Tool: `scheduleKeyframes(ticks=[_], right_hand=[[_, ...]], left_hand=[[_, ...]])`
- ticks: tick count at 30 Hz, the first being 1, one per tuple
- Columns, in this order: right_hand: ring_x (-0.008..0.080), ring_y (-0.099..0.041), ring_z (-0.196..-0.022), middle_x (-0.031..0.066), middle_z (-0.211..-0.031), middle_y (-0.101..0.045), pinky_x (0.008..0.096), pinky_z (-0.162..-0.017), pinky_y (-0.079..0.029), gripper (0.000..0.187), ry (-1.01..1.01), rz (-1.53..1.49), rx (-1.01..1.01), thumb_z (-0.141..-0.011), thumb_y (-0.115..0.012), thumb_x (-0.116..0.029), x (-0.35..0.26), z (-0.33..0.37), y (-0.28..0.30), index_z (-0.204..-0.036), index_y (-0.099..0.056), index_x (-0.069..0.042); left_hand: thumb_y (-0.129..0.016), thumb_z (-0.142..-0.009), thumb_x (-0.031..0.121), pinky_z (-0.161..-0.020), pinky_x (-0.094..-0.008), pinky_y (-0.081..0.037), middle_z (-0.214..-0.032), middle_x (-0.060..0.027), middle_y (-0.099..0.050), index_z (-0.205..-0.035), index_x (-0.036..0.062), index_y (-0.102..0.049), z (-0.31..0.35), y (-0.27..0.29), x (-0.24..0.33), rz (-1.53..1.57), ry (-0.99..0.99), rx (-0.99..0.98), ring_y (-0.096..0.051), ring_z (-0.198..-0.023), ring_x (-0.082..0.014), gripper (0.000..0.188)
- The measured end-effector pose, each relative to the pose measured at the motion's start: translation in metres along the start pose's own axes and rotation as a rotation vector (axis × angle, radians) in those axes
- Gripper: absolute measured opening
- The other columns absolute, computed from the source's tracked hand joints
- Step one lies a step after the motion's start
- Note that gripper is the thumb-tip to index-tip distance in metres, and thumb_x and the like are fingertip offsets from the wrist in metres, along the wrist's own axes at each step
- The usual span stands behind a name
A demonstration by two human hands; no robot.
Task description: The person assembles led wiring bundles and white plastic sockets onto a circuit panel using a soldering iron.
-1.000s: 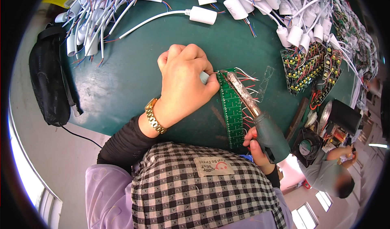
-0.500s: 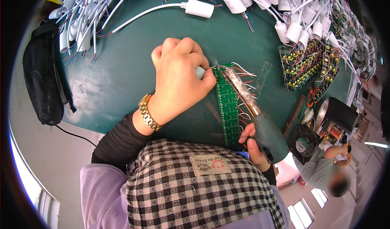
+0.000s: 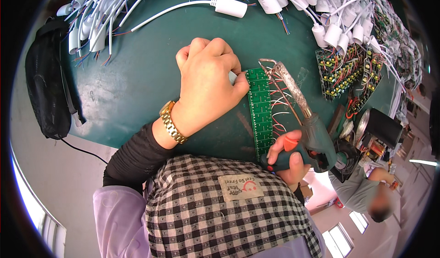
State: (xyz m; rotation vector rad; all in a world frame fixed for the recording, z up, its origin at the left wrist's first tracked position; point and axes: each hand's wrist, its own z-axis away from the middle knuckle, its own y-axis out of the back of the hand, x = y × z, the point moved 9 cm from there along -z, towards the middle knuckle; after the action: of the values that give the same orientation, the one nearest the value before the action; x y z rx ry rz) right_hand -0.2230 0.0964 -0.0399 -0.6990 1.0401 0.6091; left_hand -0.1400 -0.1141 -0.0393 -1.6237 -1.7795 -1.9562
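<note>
My left hand (image 3: 208,77), with a gold watch on its wrist, is closed in a pinch at the far left corner of a long green circuit board (image 3: 261,104). A pale piece (image 3: 233,77) shows between its fingers, mostly hidden, with a thin wire end near the board edge. My right hand (image 3: 289,159) grips a dark green soldering gun (image 3: 316,136) by its handle, one finger by the orange trigger. The gun's bent tip hangs just right of the board's far end, apart from it. Red and white wires (image 3: 280,103) stick out along the board's right side.
White lamp holders with cables (image 3: 337,31) are heaped along the far side, and one (image 3: 230,7) lies apart. Populated circuit boards (image 3: 341,72) are stacked at right, near a small fan (image 3: 346,159). A black mesh bag (image 3: 48,84) lies at left. Another person (image 3: 362,189) sits at lower right.
The soldering gun has moved right and its tip has come away from the board's far end. My left hand keeps its pinch, slightly shifted right in the picture.
</note>
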Motion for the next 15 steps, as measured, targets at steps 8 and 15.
scheduleKeyframes(ticks=[8,15], right_hand=[[0.0186,-0.054,-0.052,0.0178,-0.081,-0.055,0.0303,-0.050,-0.048,0.044,0.201,0.035,0.089,-0.087,-0.053,-0.027,-0.0029,-0.0041,0.0034,-0.117,-0.043,0.003],[0.0188,-0.055,-0.053,0.0179,-0.082,-0.056,0.0300,-0.051,-0.048,0.047,0.162,0.037,0.118,-0.087,-0.055,-0.031,-0.0019,0.0000,0.0042,-0.117,-0.042,0.003]], left_hand=[[-0.069,-0.066,0.012,-0.087,-0.0368,-0.030,-0.086,0.0015,-0.055,-0.072,0.0104,-0.061,-0.0008,0.0003,0.0014,0.040,-0.014,-0.117,-0.048,-0.088,-0.0213,0.011],[-0.069,-0.066,0.010,-0.087,-0.0374,-0.030,-0.088,0.0024,-0.056,-0.073,0.0111,-0.060,0.0010,0.0005,0.0033,0.047,-0.069,-0.137,-0.047,-0.089,-0.0215,0.012]])
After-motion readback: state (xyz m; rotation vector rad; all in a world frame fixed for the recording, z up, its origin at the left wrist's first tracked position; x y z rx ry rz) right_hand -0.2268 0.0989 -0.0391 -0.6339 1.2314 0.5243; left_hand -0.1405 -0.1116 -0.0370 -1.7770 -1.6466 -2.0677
